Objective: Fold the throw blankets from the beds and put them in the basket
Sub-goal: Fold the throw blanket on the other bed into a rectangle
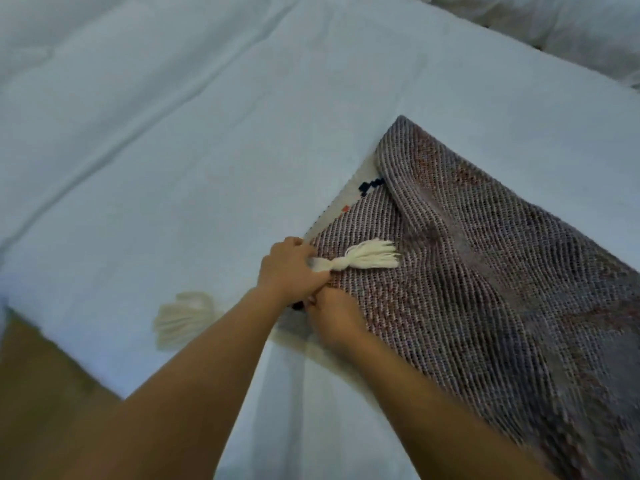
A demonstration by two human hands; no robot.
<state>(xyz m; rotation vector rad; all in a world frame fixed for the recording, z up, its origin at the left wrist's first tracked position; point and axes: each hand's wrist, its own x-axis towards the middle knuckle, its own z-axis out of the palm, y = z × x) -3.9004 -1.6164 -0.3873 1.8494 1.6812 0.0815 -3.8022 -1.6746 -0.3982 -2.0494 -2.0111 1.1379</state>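
Blanket [485, 271] lies part-folded on the bed [173, 133], centre-right of frame. My left grip [294, 268] is curled round its corner at the tassel [367, 259]. My right grip [332, 317] pinches the edge just below.

Best bet: set corner on corner, flatten the ridge, then fold again.

A second tassel [183, 320] at lower left is blurred. Fingertips are hidden, the blanket is cut off at right, and no basket is in view.

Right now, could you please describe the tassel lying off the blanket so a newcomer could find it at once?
Start with the white bed cover and the woven grey blanket on its right side. Left of the blanket's near corner, close to the bed's edge, a cream tassel lies on the cover. Unlike the other tassel, pinched by the left hand on the blanket, no hand touches it.
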